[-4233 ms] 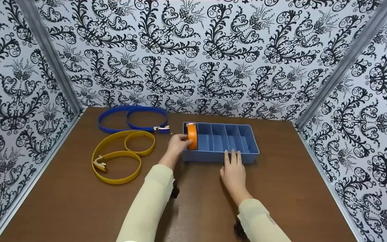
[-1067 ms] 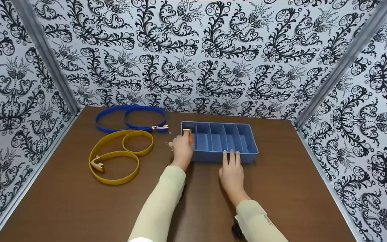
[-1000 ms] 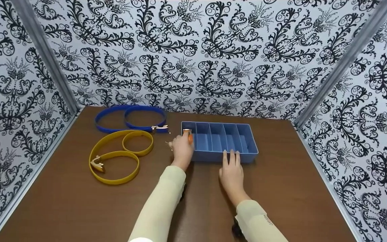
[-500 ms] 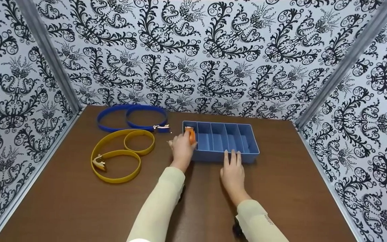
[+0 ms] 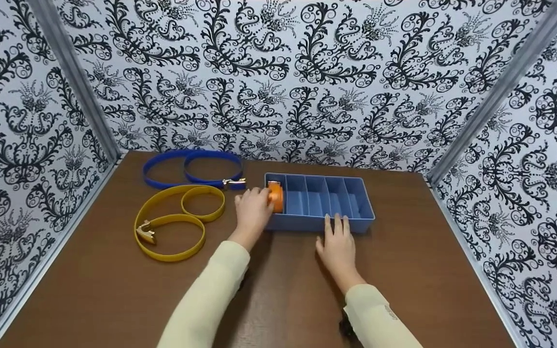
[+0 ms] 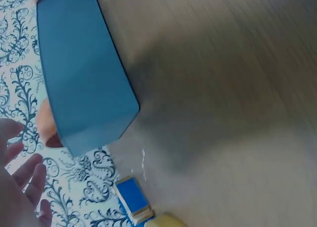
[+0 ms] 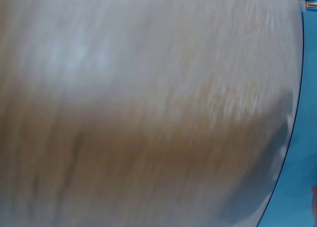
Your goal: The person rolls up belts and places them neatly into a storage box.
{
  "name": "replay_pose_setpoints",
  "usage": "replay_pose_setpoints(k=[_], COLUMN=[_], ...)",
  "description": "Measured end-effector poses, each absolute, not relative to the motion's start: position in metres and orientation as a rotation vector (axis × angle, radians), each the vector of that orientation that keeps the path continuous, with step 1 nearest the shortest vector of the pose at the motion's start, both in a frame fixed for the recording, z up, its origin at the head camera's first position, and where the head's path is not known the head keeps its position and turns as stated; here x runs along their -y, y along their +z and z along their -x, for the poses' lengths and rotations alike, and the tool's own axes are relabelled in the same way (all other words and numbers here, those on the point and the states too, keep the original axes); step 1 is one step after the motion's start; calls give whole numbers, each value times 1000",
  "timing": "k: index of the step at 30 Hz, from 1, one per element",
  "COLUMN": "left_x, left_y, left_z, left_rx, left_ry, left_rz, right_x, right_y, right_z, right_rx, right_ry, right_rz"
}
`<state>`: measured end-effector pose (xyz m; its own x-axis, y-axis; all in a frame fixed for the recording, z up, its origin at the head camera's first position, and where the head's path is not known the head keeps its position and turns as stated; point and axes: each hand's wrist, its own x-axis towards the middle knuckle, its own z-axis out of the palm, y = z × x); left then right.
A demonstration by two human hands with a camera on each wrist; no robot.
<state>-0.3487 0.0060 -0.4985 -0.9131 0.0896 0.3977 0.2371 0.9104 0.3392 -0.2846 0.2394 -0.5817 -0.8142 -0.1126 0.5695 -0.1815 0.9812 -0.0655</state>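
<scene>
An orange coiled belt (image 5: 276, 197) stands on edge in the leftmost compartment of the blue divided box (image 5: 300, 223), its metal buckle at the far end. My left hand (image 5: 253, 209) is at the box's left end beside the coil. In the left wrist view, its relaxed, spread fingers (image 6: 30, 175) show apart from the orange belt (image 6: 46, 124), which sticks up past the box wall. My right hand (image 5: 339, 249) rests straight fingertips against the box's front wall near its right part. The right wrist view shows mostly table and box wall, with only a sliver of fingertip.
Left of the box, a blue belt (image 5: 165, 185) and a yellow belt (image 5: 169, 258) lie looped on the brown table (image 5: 288, 299), each with a metal buckle. Thin dividers (image 5: 306, 193) separate the box's compartments. Patterned walls (image 5: 278, 87) enclose the table behind and at both sides.
My left hand gripped the orange coil, pressed down over it in the leftmost compartment, and has now let go and drawn left. More of the coil shows. The right hand has stayed at the box.
</scene>
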Motion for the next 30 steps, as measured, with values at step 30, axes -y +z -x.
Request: replay_pose_setpoints(k=[30], left_x=[140], left_y=[-509], left_z=[277], left_rx=[2936], left_ry=[-313], left_rz=[464], right_x=[-235], right_y=[-564], right_z=[282], right_rx=[2767], right_ry=[166], right_rz=[-88])
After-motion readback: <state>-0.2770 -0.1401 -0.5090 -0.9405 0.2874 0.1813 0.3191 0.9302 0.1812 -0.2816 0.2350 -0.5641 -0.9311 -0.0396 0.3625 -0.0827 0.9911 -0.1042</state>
